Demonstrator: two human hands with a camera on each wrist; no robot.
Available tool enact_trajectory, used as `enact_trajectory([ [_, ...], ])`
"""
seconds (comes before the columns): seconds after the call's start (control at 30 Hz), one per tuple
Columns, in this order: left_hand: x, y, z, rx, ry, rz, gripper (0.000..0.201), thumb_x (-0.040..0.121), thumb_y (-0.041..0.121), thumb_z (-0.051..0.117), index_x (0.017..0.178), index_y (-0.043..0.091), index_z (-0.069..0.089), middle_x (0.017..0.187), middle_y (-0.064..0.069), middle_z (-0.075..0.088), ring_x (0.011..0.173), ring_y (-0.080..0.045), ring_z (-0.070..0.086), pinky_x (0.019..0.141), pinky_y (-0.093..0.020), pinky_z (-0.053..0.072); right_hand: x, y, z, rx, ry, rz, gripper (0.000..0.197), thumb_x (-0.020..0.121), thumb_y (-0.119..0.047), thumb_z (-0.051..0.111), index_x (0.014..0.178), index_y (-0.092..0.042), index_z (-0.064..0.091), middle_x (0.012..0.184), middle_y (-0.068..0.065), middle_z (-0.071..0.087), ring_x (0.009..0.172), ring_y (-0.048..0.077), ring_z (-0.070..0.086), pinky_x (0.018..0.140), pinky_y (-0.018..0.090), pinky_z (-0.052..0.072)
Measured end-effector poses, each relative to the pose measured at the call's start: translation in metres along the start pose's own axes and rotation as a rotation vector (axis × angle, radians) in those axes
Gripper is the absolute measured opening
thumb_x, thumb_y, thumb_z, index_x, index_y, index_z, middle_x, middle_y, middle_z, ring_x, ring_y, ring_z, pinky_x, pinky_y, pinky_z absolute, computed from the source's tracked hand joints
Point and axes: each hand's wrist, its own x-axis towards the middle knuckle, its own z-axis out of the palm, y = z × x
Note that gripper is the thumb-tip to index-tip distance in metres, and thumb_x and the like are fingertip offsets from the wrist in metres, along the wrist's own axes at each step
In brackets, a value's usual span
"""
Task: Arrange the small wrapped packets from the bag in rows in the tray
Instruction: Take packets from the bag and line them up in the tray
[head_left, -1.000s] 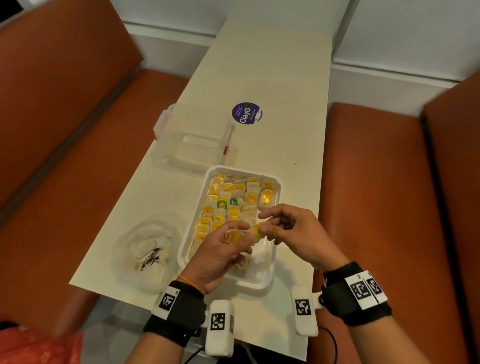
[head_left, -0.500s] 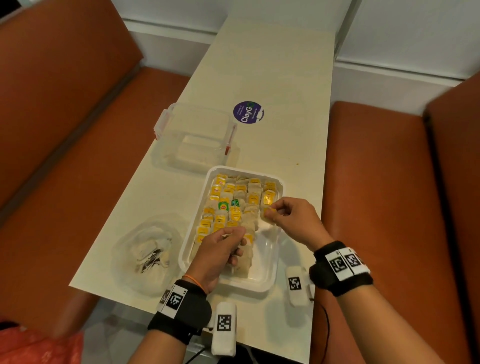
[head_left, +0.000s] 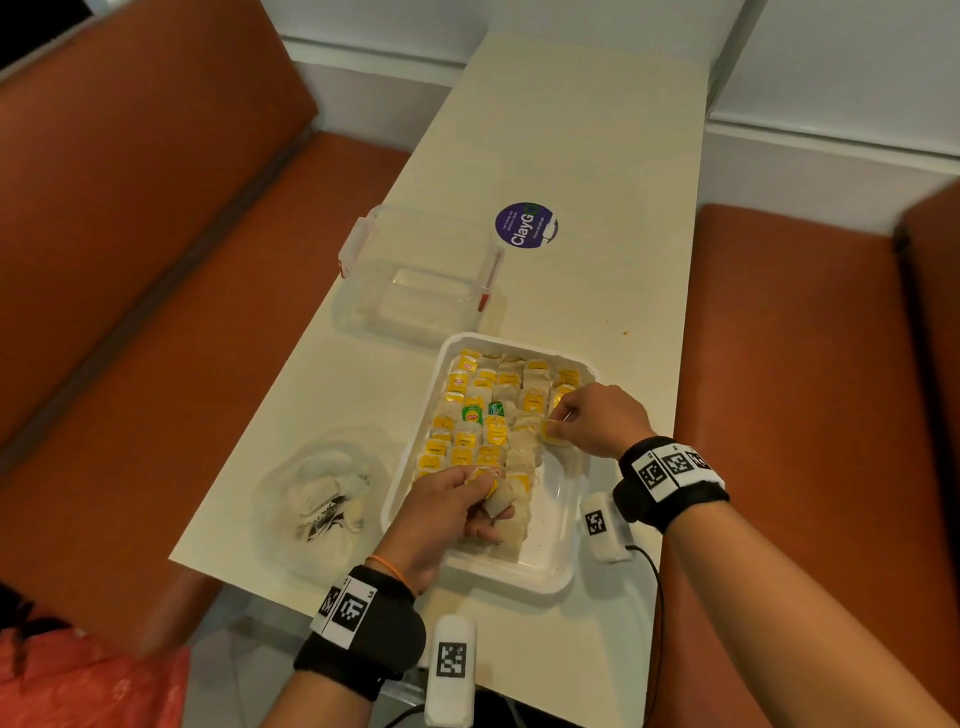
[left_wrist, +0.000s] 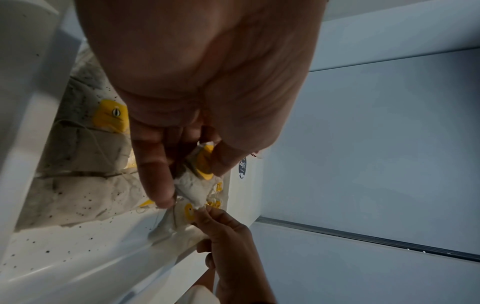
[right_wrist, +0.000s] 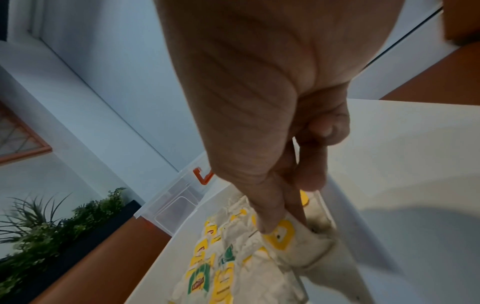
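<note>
A white tray (head_left: 519, 578) lies on the table, its far half filled with rows of small packets (head_left: 488, 410) with yellow tags and a few green ones. My left hand (head_left: 485, 491) hovers over the near left part of the tray and grips a small bunch of packets (left_wrist: 200, 170) between thumb and fingers. My right hand (head_left: 553, 423) pinches one yellow-tagged packet (right_wrist: 283, 234) low against the tray's right wall, at the end of a row. The clear plastic bag (head_left: 322, 499) with more packets lies left of the tray.
An empty clear container (head_left: 421, 270) with red clips stands just beyond the tray. A purple round sticker (head_left: 525, 225) is on the tabletop. Orange bench seats (head_left: 779, 364) flank the narrow table. The tray's near right floor (head_left: 550, 514) holds no packets.
My right hand took a packet from the left hand's bunch, carried it forward and lowered it to the tray's right side. The left hand sank toward the tray.
</note>
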Motion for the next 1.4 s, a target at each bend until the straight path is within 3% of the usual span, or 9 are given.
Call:
enact_trajectory([
  [0.27,-0.003,0.004,0.003,0.055,0.047,0.036,0.017,0.1,0.022,0.07,0.108,0.015,0.083,0.108,-0.01,0.08,0.081,-0.015,0.069,0.062,-0.026,0.056,-0.002,-0.004,0.005,0.058,0.154,0.094,0.012,0.089,-0.04,0.074,0.097,-0.035,0.082,0.096,-0.009,0.077,0.085,0.016,0.067,0.067,0.026,0.043],
  [0.4,-0.002,0.003,0.003,0.079,0.064,0.053,0.017,0.099,0.023,0.071,0.109,0.016,0.083,0.107,-0.007,0.081,0.086,-0.014,0.072,0.065,-0.026,0.056,-0.004,-0.007,0.009,0.027,0.2,0.116,0.016,0.092,-0.033,0.073,0.105,-0.031,0.08,0.101,-0.002,0.078,0.092,0.023,0.07,0.069,0.026,0.046],
  [0.6,-0.005,0.005,0.006,0.044,0.106,0.096,0.014,0.096,0.019,0.074,0.106,0.011,0.082,0.092,-0.006,0.08,0.067,-0.008,0.069,0.06,-0.024,0.055,-0.02,-0.014,0.005,-0.006,0.285,0.069,0.038,0.09,-0.021,0.071,0.128,-0.028,0.072,0.125,-0.001,0.07,0.113,0.025,0.066,0.086,0.033,0.05],
  [0.73,-0.006,0.007,0.004,0.042,0.132,0.162,0.02,0.095,0.022,0.075,0.114,0.016,0.078,0.1,-0.004,0.082,0.084,-0.012,0.073,0.072,-0.032,0.054,-0.057,-0.034,-0.007,0.337,0.104,-0.13,0.025,0.091,-0.032,0.076,0.116,-0.033,0.077,0.108,-0.013,0.076,0.099,0.007,0.07,0.09,0.031,0.054],
  [0.87,-0.012,0.011,0.003,0.084,0.127,0.23,0.022,0.095,0.03,0.075,0.111,0.014,0.076,0.096,-0.005,0.082,0.094,-0.02,0.077,0.076,-0.035,0.05,-0.099,-0.055,-0.011,0.655,-0.169,-0.219,0.022,0.088,-0.041,0.081,0.106,-0.03,0.078,0.093,-0.009,0.078,0.08,0.005,0.073,0.078,0.025,0.058],
  [1.0,-0.017,0.013,-0.001,0.125,0.117,0.281,0.018,0.091,0.028,0.079,0.1,0.012,0.08,0.094,-0.006,0.081,0.095,-0.027,0.076,0.076,-0.035,0.05,-0.115,-0.055,-0.006,0.69,-0.125,-0.229,0.019,0.083,-0.041,0.086,0.097,-0.029,0.082,0.091,-0.012,0.079,0.083,0.003,0.074,0.084,0.028,0.059],
  [1.1,-0.023,0.014,-0.005,0.178,0.114,0.309,0.013,0.085,0.027,0.084,0.092,0.016,0.084,0.094,-0.001,0.082,0.092,-0.016,0.074,0.073,-0.028,0.052,-0.121,-0.049,-0.003,0.677,-0.093,-0.224,0.014,0.081,-0.04,0.087,0.092,-0.032,0.084,0.09,-0.017,0.078,0.083,0.005,0.072,0.08,0.025,0.057],
  [1.2,-0.027,0.014,-0.005,0.231,0.067,0.326,0.015,0.082,0.022,0.087,0.094,0.013,0.085,0.092,-0.003,0.082,0.089,-0.01,0.075,0.069,-0.014,0.052,-0.123,-0.043,0.001,0.55,-0.041,-0.236,0.007,0.081,-0.044,0.085,0.084,-0.038,0.083,0.087,-0.021,0.075,0.077,0.003,0.066,0.071,0.017,0.05],
  [1.4,-0.025,0.012,0.002,0.236,0.127,0.265,0.024,0.085,0.025,0.086,0.108,0.023,0.081,0.092,0.001,0.082,0.079,-0.004,0.074,0.064,-0.011,0.051,-0.096,-0.018,0.014,0.629,-0.018,-0.04,0.01,0.085,-0.033,0.084,0.085,-0.024,0.081,0.077,-0.009,0.077,0.07,0.0,0.067,0.07,0.019,0.049],
])
